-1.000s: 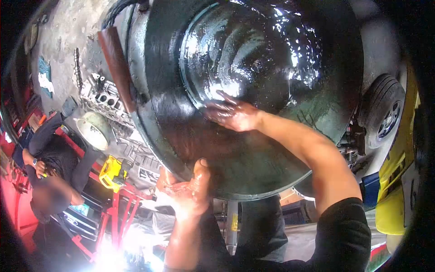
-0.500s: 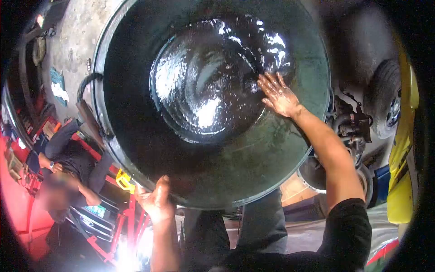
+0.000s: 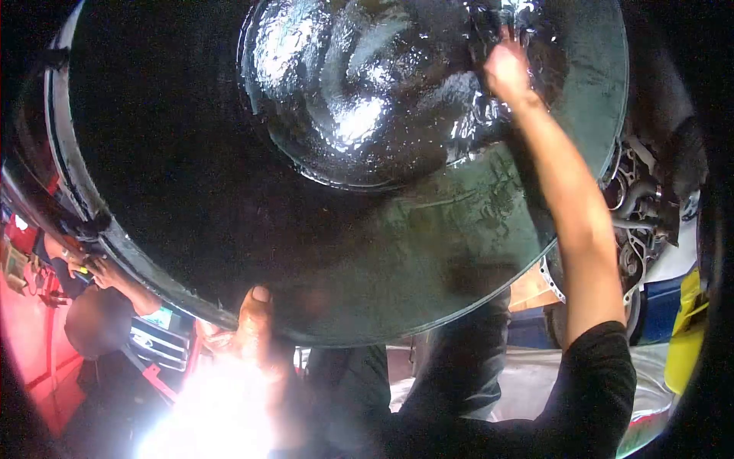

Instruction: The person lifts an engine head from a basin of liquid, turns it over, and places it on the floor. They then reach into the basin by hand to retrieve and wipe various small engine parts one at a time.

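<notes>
A large dark green-black tub [image 3: 428,268] fills most of the view, with dark, shiny liquid [image 3: 359,115] pooled in its bottom. My left hand [image 3: 254,325] grips the near rim, thumb over the inside wall; a strong glare washes out part of that hand and wrist. Deep inside the tub, my right hand [image 3: 508,69] reaches to the far right part of the liquid. Its fingers look stretched out and partly dipped, slightly blurred, with ripples around them. I see nothing held in it.
At the left sits another person [image 3: 99,321] in dark clothing, beside red equipment and a car grille [image 3: 160,340]. Metal engine parts [image 3: 638,206] lie to the right of the tub. A yellow object [image 3: 686,336] stands at the far right.
The tub appears larger and nearer, its liquid higher in view. My right hand has moved up and right, from the liquid's edge further into it. My left hand remains on the rim.
</notes>
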The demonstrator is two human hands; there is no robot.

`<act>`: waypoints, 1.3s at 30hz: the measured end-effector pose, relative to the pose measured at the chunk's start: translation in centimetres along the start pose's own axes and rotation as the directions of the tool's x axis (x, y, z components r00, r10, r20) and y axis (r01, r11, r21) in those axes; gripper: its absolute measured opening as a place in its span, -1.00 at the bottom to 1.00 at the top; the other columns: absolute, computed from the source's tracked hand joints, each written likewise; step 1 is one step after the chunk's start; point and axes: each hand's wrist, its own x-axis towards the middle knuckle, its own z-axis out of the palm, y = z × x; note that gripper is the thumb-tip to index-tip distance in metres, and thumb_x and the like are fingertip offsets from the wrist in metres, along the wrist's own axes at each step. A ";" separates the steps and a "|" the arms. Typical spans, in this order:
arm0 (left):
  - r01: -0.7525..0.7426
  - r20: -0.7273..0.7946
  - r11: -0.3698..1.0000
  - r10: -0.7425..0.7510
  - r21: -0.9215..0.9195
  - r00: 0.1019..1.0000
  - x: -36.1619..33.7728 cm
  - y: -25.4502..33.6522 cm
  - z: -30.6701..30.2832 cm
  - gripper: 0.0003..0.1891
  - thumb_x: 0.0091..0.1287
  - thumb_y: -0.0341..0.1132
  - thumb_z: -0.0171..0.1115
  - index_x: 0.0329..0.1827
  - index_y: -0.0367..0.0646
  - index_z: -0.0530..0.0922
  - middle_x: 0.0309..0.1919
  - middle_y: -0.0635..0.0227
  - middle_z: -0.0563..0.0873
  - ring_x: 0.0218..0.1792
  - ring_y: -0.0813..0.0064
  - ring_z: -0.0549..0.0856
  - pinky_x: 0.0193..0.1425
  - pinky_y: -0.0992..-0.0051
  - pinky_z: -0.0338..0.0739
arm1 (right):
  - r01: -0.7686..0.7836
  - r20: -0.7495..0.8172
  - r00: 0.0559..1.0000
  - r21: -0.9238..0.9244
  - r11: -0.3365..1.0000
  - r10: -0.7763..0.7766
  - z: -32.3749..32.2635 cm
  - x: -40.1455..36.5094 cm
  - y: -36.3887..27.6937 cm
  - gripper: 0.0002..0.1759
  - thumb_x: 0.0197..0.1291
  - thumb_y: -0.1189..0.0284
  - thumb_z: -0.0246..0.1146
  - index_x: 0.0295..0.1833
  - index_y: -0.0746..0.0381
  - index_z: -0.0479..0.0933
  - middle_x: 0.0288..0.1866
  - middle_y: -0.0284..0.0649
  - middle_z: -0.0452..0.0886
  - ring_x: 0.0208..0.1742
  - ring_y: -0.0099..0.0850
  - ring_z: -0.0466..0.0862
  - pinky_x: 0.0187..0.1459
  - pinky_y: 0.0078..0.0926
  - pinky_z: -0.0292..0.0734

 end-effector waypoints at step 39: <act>-0.026 -0.003 0.985 0.026 -0.172 1.000 2.4 5.2 2.0 -0.82 0.11 -0.46 0.37 -0.29 -0.12 0.52 -0.54 0.57 0.48 -0.53 0.72 0.38 -0.45 0.63 0.21 | -0.118 0.247 0.962 0.002 0.993 0.114 -2.2 5.2 -0.7 -0.48 0.43 0.16 -0.02 0.37 0.20 0.37 0.25 0.01 0.55 0.28 -0.14 0.55 0.30 -0.26 0.41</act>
